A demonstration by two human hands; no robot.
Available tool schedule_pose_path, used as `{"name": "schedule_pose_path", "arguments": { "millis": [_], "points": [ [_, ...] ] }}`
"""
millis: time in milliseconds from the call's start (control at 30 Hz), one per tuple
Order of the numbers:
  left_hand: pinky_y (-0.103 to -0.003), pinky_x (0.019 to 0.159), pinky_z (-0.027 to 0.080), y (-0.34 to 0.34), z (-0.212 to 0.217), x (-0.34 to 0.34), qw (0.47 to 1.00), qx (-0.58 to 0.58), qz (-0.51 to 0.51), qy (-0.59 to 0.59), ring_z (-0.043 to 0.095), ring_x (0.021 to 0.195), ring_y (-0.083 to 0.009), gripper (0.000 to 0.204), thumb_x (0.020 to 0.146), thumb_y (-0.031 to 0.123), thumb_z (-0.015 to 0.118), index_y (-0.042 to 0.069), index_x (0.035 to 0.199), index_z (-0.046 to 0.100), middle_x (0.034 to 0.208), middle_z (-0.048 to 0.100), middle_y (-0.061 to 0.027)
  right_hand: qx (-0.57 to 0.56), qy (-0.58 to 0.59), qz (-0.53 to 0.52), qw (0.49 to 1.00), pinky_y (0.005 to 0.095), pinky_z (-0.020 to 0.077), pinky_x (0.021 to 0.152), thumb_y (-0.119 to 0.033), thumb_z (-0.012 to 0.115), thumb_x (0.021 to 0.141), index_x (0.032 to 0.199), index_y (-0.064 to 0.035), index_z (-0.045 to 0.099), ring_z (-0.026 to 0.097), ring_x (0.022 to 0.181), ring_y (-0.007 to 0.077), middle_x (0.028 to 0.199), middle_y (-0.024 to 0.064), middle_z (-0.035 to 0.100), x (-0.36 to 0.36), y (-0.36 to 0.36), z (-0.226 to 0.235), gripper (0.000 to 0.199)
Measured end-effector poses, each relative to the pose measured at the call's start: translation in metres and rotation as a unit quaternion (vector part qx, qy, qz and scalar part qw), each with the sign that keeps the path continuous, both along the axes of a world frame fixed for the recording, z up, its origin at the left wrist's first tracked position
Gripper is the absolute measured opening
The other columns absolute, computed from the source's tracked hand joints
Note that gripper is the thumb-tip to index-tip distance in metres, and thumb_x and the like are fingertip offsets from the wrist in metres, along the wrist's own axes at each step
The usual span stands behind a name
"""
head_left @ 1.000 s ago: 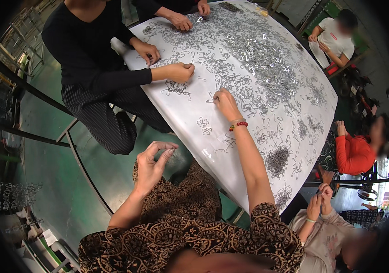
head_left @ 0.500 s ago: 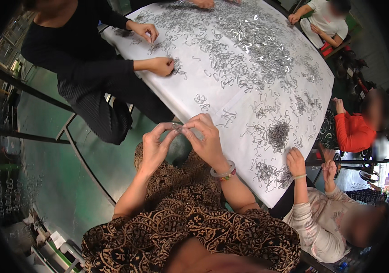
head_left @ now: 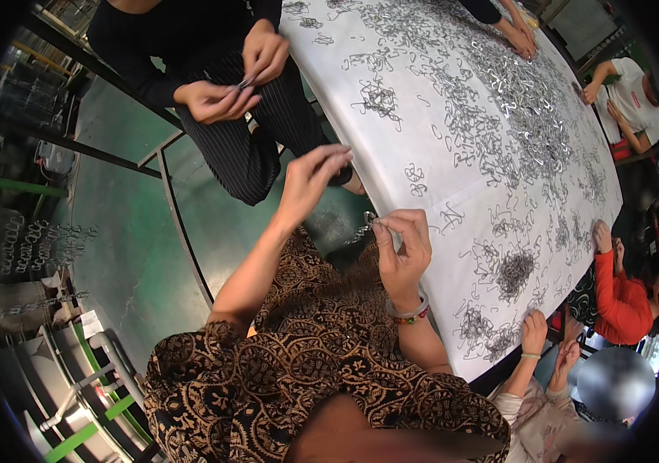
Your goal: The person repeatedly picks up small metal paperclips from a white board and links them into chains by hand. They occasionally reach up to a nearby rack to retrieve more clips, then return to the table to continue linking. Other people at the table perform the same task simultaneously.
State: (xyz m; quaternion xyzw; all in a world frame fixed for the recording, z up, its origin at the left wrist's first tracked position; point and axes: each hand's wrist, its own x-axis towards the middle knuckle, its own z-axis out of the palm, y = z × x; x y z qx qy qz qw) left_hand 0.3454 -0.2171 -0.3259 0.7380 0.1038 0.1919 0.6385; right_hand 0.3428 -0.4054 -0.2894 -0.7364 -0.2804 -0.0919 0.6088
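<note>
Between the thumb and fingers of my right hand (head_left: 404, 258) is a small bunch of bent metal wire hooks (head_left: 363, 229). It hangs off the left side of the fingertips, near the edge of the white-covered table (head_left: 441, 301). My left hand (head_left: 308, 185) is raised farther left, its fingers stretched toward the table edge, and I see nothing in it. Just beyond my right hand lie a few loose S-shaped wire hooks (head_left: 416, 179) on the white cover. A denser pile of dark hooks (head_left: 516, 272) sits to the right of that hand.
A large spread of hooks (head_left: 530, 116) covers the far part of the table. At the left, a co-worker's hands (head_left: 241, 85) hold something small. Other people's hands (head_left: 532, 333) rest at the right edge. Metal frame bars (head_left: 179, 216) stand at my left above green floor.
My left hand has come away from my right and moved up, while the hooks stay in my right. The co-worker at the left has lifted both hands off the table. The view has shifted.
</note>
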Motion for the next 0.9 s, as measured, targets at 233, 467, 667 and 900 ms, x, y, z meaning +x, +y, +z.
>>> {"name": "schedule_pose_path", "arguments": {
  "millis": [233, 467, 667, 900],
  "points": [
    [-0.040, 0.071, 0.049, 0.057, -0.055, 0.143, 0.912, 0.407, 0.048, 0.021, 0.062, 0.077, -0.0354, 0.015, 0.083, 0.011, 0.061, -0.001, 0.089, 0.067, 0.083, 0.063, -0.0196, -0.002, 0.036, 0.020, 0.999, 0.0314, 0.0427, 0.065, 0.002, 0.068, 0.077, 0.083, 0.0000, 0.061, 0.052, 0.075, 0.0227, 0.083, 0.0093, 0.057, 0.000, 0.001, 0.000, 0.009],
    [-0.044, 0.077, 0.048, 0.057, -0.050, 0.170, 0.911, 0.408, 0.048, 0.037, 0.060, 0.086, -0.0387, 0.011, 0.081, -0.002, 0.054, -0.007, 0.089, 0.058, 0.086, 0.059, -0.0250, 0.019, 0.042, 0.028, 0.999, 0.0317, 0.0429, 0.066, 0.002, 0.067, 0.078, 0.085, -0.0003, 0.062, 0.052, 0.076, 0.0230, 0.084, 0.0086, 0.057, 0.012, -0.003, -0.003, 0.009],
    [-0.034, 0.072, 0.050, 0.027, -0.010, 0.160, 0.976, 0.201, -0.016, 0.083, 0.065, 0.079, -0.0270, 0.017, 0.087, 0.007, 0.058, -0.008, 0.093, 0.061, 0.080, 0.065, -0.0192, 0.031, 0.057, 0.020, 0.998, 0.0304, 0.0439, 0.067, 0.002, 0.067, 0.079, 0.084, 0.0008, 0.062, 0.053, 0.074, 0.0225, 0.083, 0.0098, 0.057, 0.006, -0.001, -0.002, 0.007],
    [-0.029, 0.079, 0.049, -0.014, 0.057, 0.022, 0.972, -0.163, -0.160, -0.044, 0.061, 0.084, -0.0169, 0.015, 0.089, 0.007, 0.060, -0.006, 0.096, 0.061, 0.094, 0.062, -0.0111, 0.069, 0.050, -0.003, 0.996, 0.0235, 0.0413, 0.066, 0.002, 0.064, 0.082, 0.085, 0.0028, 0.062, 0.051, 0.075, 0.0131, 0.086, 0.0069, 0.055, -0.004, 0.004, -0.007, 0.004]
  ]
}}
